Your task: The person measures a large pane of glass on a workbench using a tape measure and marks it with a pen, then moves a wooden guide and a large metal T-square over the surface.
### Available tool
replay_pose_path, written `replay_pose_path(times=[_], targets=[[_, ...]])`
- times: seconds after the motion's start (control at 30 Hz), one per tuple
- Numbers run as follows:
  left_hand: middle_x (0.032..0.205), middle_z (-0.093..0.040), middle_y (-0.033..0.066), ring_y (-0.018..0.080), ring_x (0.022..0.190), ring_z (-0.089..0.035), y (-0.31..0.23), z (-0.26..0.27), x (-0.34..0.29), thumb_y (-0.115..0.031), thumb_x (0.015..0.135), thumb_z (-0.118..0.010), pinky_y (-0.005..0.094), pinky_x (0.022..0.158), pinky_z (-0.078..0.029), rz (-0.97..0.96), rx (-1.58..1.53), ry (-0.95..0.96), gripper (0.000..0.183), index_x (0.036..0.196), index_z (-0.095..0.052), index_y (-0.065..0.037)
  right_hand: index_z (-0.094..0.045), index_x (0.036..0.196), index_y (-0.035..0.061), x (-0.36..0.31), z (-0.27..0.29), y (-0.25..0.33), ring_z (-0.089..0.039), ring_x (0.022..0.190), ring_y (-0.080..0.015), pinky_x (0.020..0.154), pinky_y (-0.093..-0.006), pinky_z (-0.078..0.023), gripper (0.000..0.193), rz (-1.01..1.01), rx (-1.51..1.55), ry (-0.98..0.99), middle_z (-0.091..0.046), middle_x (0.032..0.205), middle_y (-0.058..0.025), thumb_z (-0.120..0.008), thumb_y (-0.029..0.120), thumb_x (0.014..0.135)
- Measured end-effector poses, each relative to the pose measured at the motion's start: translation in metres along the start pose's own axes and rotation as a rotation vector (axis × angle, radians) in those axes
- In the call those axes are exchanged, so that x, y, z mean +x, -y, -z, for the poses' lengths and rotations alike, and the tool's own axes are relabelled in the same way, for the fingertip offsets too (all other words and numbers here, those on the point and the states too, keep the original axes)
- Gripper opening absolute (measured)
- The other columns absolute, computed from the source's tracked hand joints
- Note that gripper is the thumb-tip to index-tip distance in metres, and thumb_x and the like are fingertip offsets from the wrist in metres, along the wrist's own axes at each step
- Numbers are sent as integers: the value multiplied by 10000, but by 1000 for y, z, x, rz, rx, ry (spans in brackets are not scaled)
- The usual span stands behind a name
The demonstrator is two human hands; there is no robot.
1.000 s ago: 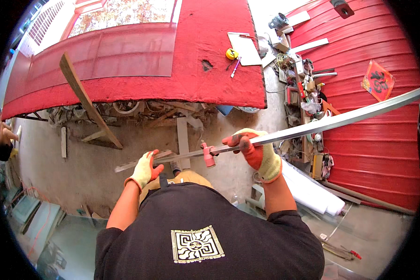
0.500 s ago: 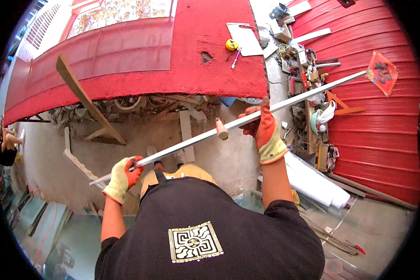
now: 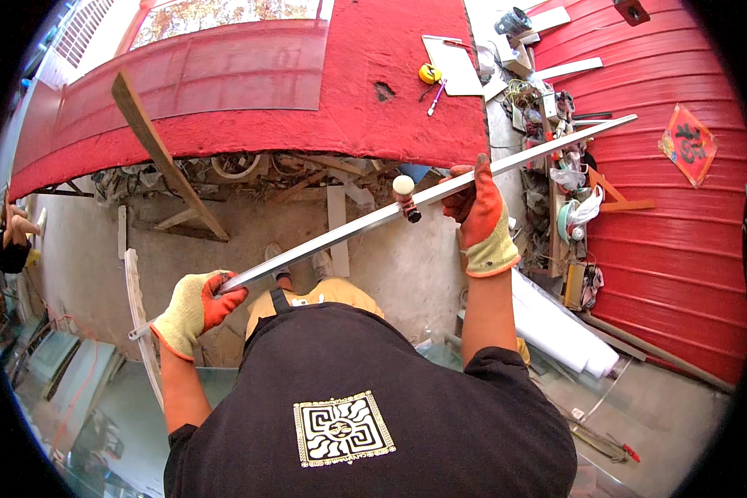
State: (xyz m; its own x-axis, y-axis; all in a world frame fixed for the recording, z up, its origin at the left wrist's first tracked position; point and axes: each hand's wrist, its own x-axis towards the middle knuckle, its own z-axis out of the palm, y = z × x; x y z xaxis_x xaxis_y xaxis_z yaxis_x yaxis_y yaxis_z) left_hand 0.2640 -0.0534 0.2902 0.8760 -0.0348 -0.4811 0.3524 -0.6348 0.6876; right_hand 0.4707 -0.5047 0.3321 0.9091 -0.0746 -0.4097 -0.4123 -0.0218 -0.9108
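Both my hands wear cream gloves with orange-red palms. They hold a long silvery glass-cutting ruler (image 3: 324,251) slantwise in front of me, its right end higher in the picture. Near its left end, my left hand (image 3: 201,309) is closed round the bar, thumb on top. My right hand (image 3: 483,217) grips it right of the middle, thumb pointing up and fingers partly hidden behind the bar. Between the hands, closer to the right one, a slider with a white ball knob (image 3: 403,185) and a dark lower end sits on the bar.
Ahead stands a red-covered table (image 3: 407,133) bearing a clear sheet (image 3: 224,83), a yellow tape measure (image 3: 429,74), a purple pen (image 3: 437,97) and a white board (image 3: 456,65). A wooden plank (image 3: 162,158) leans against it. White rolls (image 3: 560,328) lie right; glass panes (image 3: 83,390) stand left.
The ruler has turned about its length, so the slider's white knob now shows. Both hands have shifted slightly, the left one down and left. The view has swung a little.
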Motion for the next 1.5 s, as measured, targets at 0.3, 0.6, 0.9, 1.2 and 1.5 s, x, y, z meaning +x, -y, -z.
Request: replay_pose_path(times=[0.3, 0.6, 0.9, 1.2, 1.5], targets=[[855, -742, 190, 193, 737, -675, 3, 22, -3, -328, 948, -776, 354, 746, -563, 107, -36, 152, 365, 1181, -762, -48, -684, 1146, 67, -5, -22, 5, -666, 646, -147, 580, -302, -560, 699, 19, 16, -40, -752, 883, -78, -540, 737, 1009], [814, -743, 164, 182, 696, -660, 19, 44, 1, -357, 935, -775, 343, 717, -558, 144, -6, 149, 370, 1160, -774, -63, -677, 1146, 72, -7, -56, 6, -663, 642, -138, 566, -286, -551, 680, 12, 59, -45, -752, 873, -73, -551, 727, 1010], [705, -585, 31, 78, 692, -517, 32, 71, 1, -207, 941, -728, 277, 643, -493, 89, -48, 113, 240, 1082, -762, -15, -675, 1161, 49, -2, -90, 9, -671, 657, -149, 588, -298, -550, 691, 27, 66, -76, -749, 860, -70, -552, 714, 1018], [798, -714, 158, 138, 694, -589, 33, 74, 11, -287, 960, -771, 318, 714, -549, 163, -166, 161, 299, 1131, -767, -42, -664, 1198, 34, 9, -96, 17, -667, 679, -155, 605, -305, -549, 711, 39, 32, -72, -742, 866, -77, -533, 712, 1026], [770, -693, 81, 106, 705, -588, -2, 64, 28, -252, 961, -778, 297, 686, -532, 149, -92, 16, 276, 1122, -761, -28, -691, 1157, 36, 68, -82, 44, -686, 710, -162, 635, -304, -562, 669, 45, 88, 25, -740, 860, -77, -535, 677, 1044]])
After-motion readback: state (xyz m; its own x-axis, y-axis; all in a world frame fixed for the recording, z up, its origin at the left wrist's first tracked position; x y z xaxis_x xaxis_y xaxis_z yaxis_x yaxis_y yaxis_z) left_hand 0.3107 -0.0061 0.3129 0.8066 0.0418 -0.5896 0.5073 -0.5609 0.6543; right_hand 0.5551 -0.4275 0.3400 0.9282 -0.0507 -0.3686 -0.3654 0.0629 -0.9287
